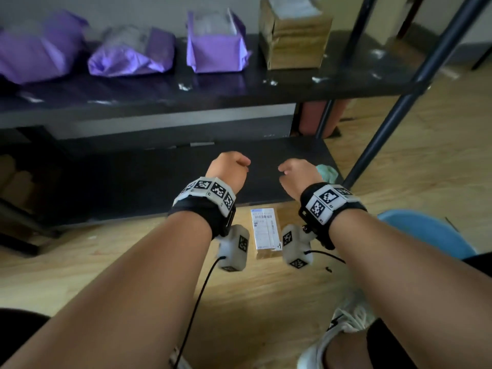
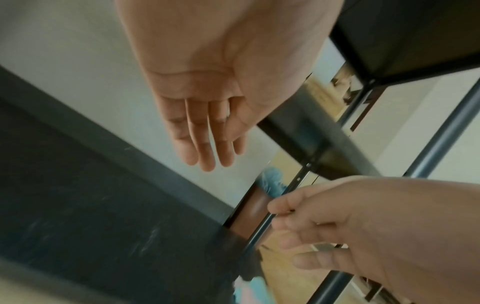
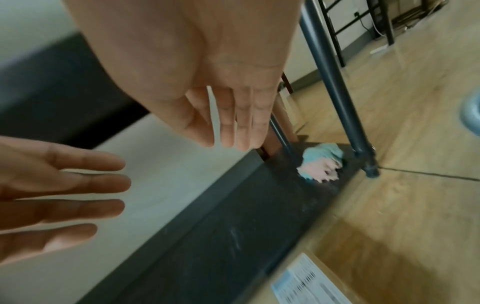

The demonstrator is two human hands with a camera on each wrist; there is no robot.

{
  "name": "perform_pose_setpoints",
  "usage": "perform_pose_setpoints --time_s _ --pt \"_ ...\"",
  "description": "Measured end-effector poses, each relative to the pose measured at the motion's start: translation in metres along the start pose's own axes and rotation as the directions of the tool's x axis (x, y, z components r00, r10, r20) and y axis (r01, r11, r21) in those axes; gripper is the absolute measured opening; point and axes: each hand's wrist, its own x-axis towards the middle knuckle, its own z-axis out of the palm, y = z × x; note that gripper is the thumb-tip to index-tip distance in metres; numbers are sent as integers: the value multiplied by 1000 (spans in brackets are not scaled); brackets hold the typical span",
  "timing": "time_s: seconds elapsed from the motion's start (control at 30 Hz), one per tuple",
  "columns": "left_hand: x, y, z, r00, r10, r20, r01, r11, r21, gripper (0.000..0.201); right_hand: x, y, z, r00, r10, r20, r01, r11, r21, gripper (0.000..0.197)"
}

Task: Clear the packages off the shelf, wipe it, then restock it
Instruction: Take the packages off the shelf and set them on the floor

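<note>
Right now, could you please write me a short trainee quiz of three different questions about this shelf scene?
1. True or false: the bottom shelf under the hands carries purple packages.
2. Multiple choice: where does the cloth lie? A) on the floor; B) at the right end of the bottom shelf, beside the post; C) on the upper shelf.
3. Short answer: what does the left hand or the right hand hold?

Key:
1. False; the purple packages sit on the upper shelf beside a cardboard box.
2. B.
3. Nothing; both are open, and a labelled box lies on the floor.
</note>
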Motion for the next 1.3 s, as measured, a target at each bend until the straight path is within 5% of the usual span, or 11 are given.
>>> perform_pose_setpoints --time_s 0.17,0.37,0.53,0.9,1.3 --pt "-1 60 -34 994 98 -46 -105 975 -194 29 -2 -35 -60 975 -83 -204 102 991 86 33" --pt "11 126 -64 959 222 -174 -248 959 -140 26 12 -72 -119 893 -140 -428 225 962 155 30" --pt "35 163 -70 940 285 -188 -292 956 -9 33 51 -87 -154 850 -96 -518 206 966 158 33" --pt "86 192 -53 972 232 -19 -232 973 0 34 114 -95 -176 946 123 -301 -30 955 295 49" --pt "64 192 -61 969 248 -7 -242 939 -246 32 90 -102 -181 927 135 -349 17 917 400 37"
